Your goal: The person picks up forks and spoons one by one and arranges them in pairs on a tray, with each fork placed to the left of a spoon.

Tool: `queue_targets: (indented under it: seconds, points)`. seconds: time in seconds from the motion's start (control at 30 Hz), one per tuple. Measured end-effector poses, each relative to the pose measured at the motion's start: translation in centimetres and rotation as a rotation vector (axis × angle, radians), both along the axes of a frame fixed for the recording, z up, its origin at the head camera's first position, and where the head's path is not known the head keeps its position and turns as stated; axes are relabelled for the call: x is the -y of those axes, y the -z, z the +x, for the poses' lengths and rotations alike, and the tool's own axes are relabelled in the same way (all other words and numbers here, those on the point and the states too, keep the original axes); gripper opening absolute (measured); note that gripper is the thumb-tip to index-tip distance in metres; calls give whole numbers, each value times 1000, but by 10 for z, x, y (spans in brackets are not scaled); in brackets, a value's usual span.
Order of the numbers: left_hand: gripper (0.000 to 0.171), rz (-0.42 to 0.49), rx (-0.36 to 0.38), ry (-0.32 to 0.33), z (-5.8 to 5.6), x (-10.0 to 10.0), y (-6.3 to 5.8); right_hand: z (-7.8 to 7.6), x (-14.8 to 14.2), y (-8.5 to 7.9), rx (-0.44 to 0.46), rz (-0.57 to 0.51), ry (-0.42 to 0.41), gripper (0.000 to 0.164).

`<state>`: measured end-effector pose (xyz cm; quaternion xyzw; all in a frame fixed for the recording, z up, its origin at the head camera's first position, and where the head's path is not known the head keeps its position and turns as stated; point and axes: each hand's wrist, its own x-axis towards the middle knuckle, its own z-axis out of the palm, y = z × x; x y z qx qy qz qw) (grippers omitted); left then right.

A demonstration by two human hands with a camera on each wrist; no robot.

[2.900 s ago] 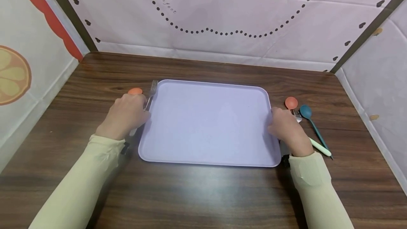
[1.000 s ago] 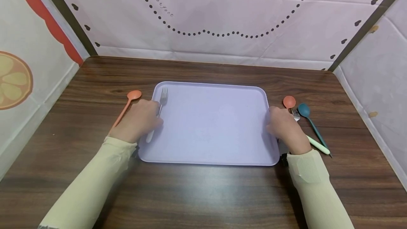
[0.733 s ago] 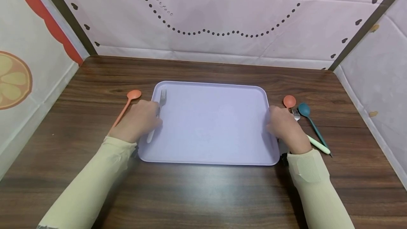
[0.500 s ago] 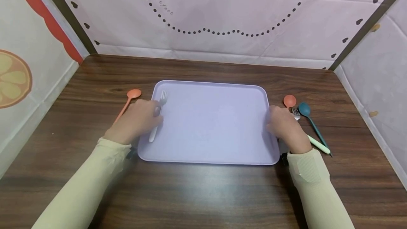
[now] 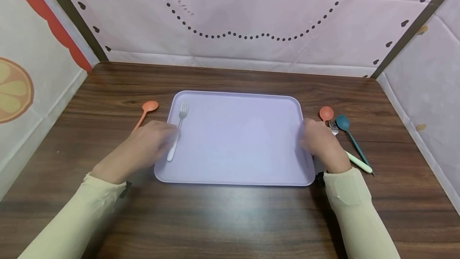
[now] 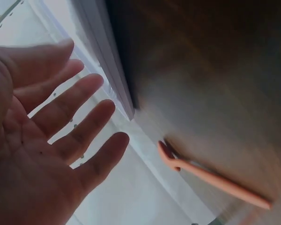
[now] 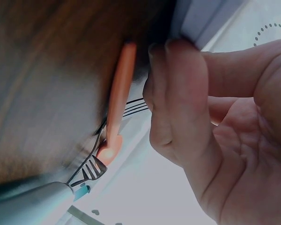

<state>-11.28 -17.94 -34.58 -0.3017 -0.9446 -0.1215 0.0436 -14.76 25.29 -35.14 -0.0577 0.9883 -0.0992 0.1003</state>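
Left hand (image 5: pixel 151 141): released, fingers loosely spread, at the tray (image 5: pixel 237 139)'s left rim
Right hand (image 5: pixel 321 143): thumb and fingers pinching the tray's right rim
Fork (image 5: pixel 183 113): on the tray, along its left side
Orange spoon (image 5: pixel 149 106): left of the tray

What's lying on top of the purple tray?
On the purple tray, a fork lies along the left side. The left grip overlaps the left edge and the right grip the right edge, so whatever they cover can't be seen.
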Motion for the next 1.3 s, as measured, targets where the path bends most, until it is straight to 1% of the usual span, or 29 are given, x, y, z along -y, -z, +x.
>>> queue_targets:
  seconds: [0.07, 0.13, 0.3, 0.4, 0.53, 0.8, 1.0, 1.3]
  points:
    - [27, -4, 3, 8, 1, 0, 2, 0, 0, 0, 2, -3, 3, 29]
    - [29, -30, -1, 3, 1, -1, 3, 1, -1, 1, 4, -6, 5, 29]
    - [38, -122, 18, -47, 3, -5, 2, 1, -1, 0, -14, -12, -11, 28]
    - [38, -143, 24, -62, 4, -7, 1, 1, 0, 0, -12, -9, -10, 29]
    - [37, -137, 24, -56, 5, -7, 1, 0, 0, 0, -4, -12, -1, 30]
    - [38, -113, 53, -59, 6, -9, 0, 1, -2, 1, -8, -15, 2, 31]
    - [38, -97, 31, -40, 5, -8, 1, 0, -2, 0, -1, -10, 1, 32]
    - [37, -80, 11, -31, 4, -8, 0, 1, -1, 0, 11, -23, 2, 33]
